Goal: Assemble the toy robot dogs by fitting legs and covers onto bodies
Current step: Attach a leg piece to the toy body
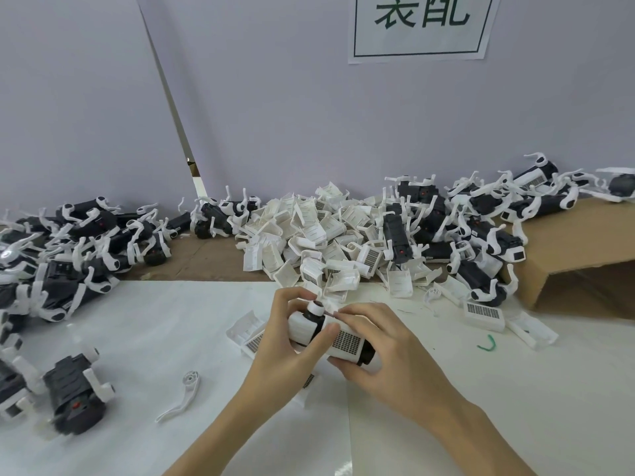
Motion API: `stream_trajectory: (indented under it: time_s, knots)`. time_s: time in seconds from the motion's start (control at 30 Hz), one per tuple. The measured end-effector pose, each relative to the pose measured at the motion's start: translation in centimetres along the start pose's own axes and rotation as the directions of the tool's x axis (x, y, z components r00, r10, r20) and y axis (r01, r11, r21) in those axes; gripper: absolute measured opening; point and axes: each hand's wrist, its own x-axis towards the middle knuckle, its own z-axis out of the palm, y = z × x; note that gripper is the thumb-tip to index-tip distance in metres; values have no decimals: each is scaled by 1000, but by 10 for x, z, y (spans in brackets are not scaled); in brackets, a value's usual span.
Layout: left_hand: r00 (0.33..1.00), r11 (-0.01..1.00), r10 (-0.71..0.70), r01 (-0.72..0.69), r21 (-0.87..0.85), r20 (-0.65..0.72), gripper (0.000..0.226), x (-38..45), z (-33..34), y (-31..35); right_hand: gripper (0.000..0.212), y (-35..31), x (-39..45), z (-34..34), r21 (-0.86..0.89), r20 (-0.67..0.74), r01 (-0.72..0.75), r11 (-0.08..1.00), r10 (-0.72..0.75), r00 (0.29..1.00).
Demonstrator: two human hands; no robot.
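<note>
Left hand (pixel 285 341) grip: curled round toy dog body (pixel 330 333) | right hand (pixel 381 352) grip: clamped on its white cover (pixel 347 341)

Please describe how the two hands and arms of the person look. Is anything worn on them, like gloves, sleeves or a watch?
Both are bare. The left hand and the right hand wear no gloves, and no rings show on the fingers in view. The forearms are uncovered down to the bottom edge of the picture: no sleeve, watch or bracelet shows. The fingernails look short and plain.
</note>
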Motion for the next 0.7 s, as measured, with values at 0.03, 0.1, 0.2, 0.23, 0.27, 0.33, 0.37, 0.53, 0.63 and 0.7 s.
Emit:
stream_trajectory:
  time_s: [0.03,0.1,0.2,0.23,0.27,0.33,0.37,0.53,0.63,0.7]
  knots:
    - [1000,1000,-14,14,-17,11,43,0,0,0,56,1,-1,-1,14,4,-9,1000,9,1000]
    - [999,998,-50,51,-45,19,46,1,0,0,59,0,-1,-1,34,12,-32,999,31,999]
    - [994,992,-111,111,-60,3,53,2,1,-2,58,-3,1,3,-87,-41,2,996,-5,999]
    - [992,990,-128,127,-61,-8,53,2,1,-3,58,-5,2,4,-126,-59,18,992,-25,998]
    - [991,989,-135,134,-62,-18,52,2,1,-4,59,-6,3,5,-149,-70,26,989,-37,997]
    - [993,992,-114,112,-64,-25,49,3,0,-5,60,-8,3,6,-155,-66,17,988,-28,997]
    - [995,993,-96,95,-68,-23,48,3,-1,-4,61,-8,3,6,-147,-55,3,989,-11,998]
    - [1000,997,-22,21,-74,-8,44,3,0,-4,59,-5,3,0,-74,11,-17,997,18,1000]
    - [1000,999,23,-21,-50,22,44,5,-6,-2,62,-5,1,-4,-19,41,-16,1000,17,999]
    - [997,998,54,-52,-42,55,47,7,-13,0,58,-4,1,-10,35,36,-49,998,48,998]
